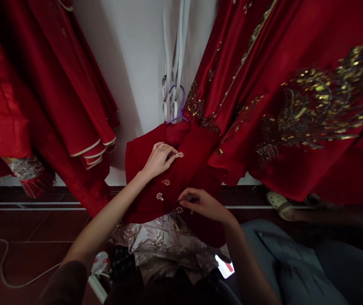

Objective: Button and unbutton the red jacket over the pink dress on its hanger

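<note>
Two fingers [170,149] of the left hand [158,161] pinch a beaded flower-shaped button [180,155] on a red cloth jacket [140,150]; the right hand [202,203] (empty) curls, fingers slightly parted.

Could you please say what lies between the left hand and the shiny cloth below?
The red jacket, with two flower buttons, lies between the left hand and the shiny cloth in the head view.

Left hand [160,161] pinched, right hand [204,204] curled
</note>
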The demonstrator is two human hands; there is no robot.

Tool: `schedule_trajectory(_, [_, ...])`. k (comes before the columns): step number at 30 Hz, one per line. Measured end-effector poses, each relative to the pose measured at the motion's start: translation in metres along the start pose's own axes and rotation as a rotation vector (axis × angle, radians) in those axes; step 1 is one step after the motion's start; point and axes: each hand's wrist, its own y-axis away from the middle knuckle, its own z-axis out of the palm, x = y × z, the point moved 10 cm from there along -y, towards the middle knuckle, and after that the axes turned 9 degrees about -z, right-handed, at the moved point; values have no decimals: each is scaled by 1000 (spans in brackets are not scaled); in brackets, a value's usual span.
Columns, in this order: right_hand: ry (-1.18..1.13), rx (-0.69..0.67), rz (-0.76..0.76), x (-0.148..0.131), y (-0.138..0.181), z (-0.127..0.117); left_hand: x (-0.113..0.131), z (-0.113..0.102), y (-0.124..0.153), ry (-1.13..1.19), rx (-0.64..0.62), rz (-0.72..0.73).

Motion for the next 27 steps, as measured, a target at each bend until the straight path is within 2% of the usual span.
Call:
schedule_trajectory(4, [151,190,-82,-13,-11,-29,1,1,1,-37,31,54])
schedule_trajectory(7, [243,453,-255,-46,-28,-62,7,4,3,-129,44,104])
schedule_trajectory(10, [165,642,-422,-78,-57,-81,16,6,5,-220,49,155])
schedule_trajectory(11, [110,637,-413,-81,-73,-80,17,6,6,-249,45,162])
schedule_trajectory(13, [32,653,-304,-76,-99,-80,13,4,8,-320,46,133])
schedule_trajectory(15, [86,767,-154,-64,-107,-86,-2,-7,10,-402,103,15])
schedule_trajectory(18, [384,995,-49,-57,-93,-101,-31,-37,19,-480,268,-232])
schedule_trajectory(20, [584,1076,-45,-57,-82,-108,-45,-50,24,-488,330,-339])
schedule_trajectory(23, [751,1096,-8,-49,-72,-122,-63,-60,29,-472,358,-448])
schedule_trajectory(27, [832,1051,8,-42,-61,-150,-88,-72,37,-397,381,-527])
